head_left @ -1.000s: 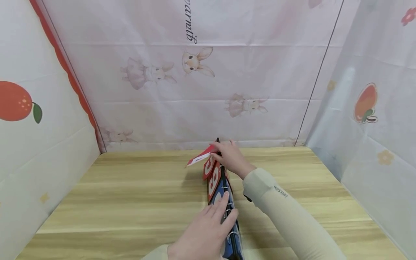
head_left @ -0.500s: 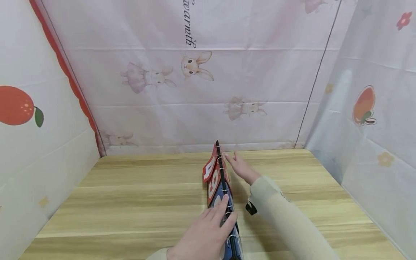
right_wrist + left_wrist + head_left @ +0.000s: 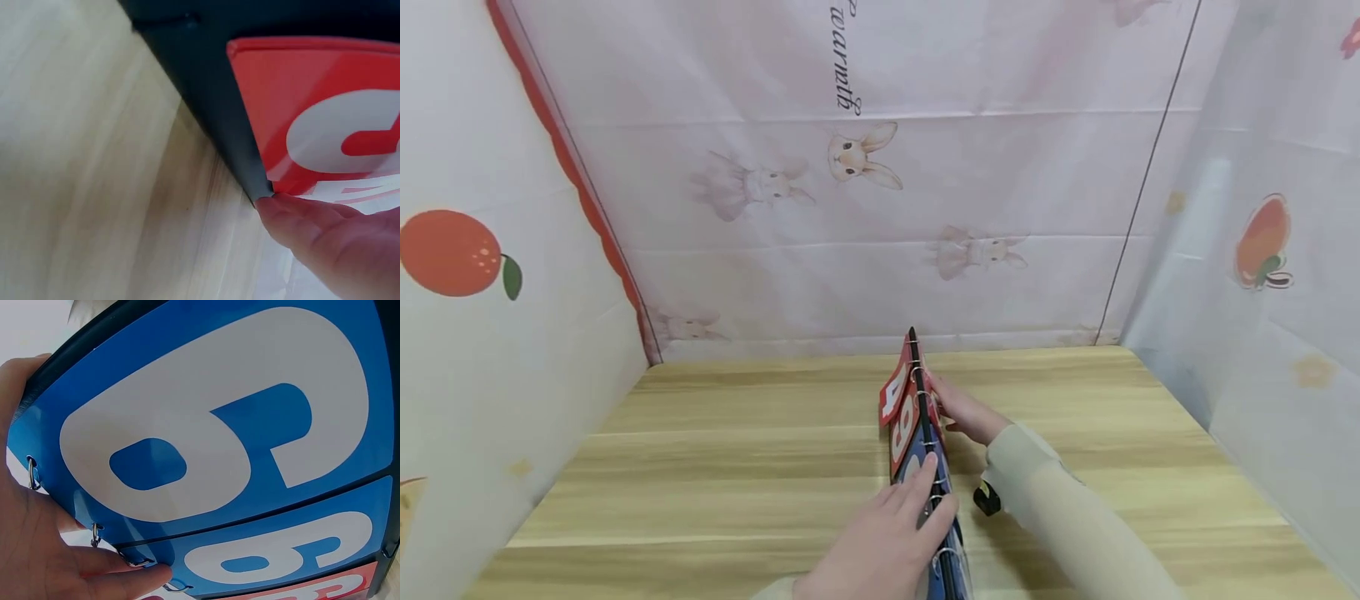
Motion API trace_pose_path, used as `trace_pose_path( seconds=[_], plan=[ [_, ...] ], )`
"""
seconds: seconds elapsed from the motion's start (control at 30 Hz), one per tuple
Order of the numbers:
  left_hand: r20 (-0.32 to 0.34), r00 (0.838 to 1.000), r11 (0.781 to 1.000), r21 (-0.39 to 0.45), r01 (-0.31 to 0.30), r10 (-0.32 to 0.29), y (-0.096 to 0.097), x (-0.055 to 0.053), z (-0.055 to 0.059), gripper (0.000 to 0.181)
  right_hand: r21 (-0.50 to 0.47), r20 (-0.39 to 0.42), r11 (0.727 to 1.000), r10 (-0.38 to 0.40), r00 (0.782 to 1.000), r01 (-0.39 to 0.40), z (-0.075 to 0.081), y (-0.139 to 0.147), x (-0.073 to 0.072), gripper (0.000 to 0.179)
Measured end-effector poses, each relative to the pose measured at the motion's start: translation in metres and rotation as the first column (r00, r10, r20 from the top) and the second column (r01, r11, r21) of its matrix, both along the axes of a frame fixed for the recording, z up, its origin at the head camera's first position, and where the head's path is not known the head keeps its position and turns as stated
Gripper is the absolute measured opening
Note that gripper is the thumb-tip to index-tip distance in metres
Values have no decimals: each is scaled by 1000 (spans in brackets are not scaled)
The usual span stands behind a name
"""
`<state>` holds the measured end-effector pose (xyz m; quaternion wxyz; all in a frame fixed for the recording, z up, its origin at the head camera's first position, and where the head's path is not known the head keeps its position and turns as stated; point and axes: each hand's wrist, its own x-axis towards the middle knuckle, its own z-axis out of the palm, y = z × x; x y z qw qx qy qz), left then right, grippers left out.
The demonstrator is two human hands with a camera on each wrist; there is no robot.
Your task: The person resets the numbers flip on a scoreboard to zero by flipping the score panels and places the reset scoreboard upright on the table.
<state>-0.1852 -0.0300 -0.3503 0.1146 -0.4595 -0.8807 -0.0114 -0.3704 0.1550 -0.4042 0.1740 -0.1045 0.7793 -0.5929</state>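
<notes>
A flip scoreboard (image 3: 925, 400) stands like a tent on the table, its ringed black spine running away from me. Red cards showing 4 and 6 hang at its far left, blue cards nearer. My left hand (image 3: 891, 529) holds the near part over the spine. In the left wrist view, its fingers lie by the metal rings (image 3: 95, 534) beside a large blue 6 card (image 3: 250, 337). My right hand (image 3: 966, 410) is at the far right side. In the right wrist view, its fingertips touch the lower corner of a red number card (image 3: 275, 119); its thumb is hidden there.
The wood-grain table (image 3: 737, 467) extends to both sides of the scoreboard. A printed rabbit curtain (image 3: 790, 275) stands close behind its far end, and more curtains close off both sides. A small black device (image 3: 987, 497) sits under the right cuff.
The right hand has turned over a far red card, so a 4 now hangs on the left. It then let go and moved to the right side. The left hand has stayed in place.
</notes>
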Motion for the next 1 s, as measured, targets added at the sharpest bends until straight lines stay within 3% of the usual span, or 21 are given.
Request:
trace_pose_path(
  seconds=[0.13,0.33,0.5,0.63,0.83,1.0],
  plan=[
    [35,999,1000,-8,2,-2,3,1,-1,76,-39,4,999,5,1000,-4,-3,8,4,68],
    [-29,999,999,33,23,-22,7,2,-3,60,-137,5,990,47,999,-45,-4,9,2,64],
    [-18,1000,1000,21,0,0,2,1,-1,68,-104,39,994,27,999,-23,1,-3,0,65],
    [6,1000,1000,26,-14,14,-2,0,0,86,-69,66,998,-3,998,7,5,-6,-1,66],
    [70,997,999,17,-27,25,-1,1,1,90,-93,27,995,30,999,-27,6,-2,-1,59],
    [77,997,999,14,-32,31,2,1,1,92,-114,19,993,-20,1000,22,7,3,0,60]
  ],
)
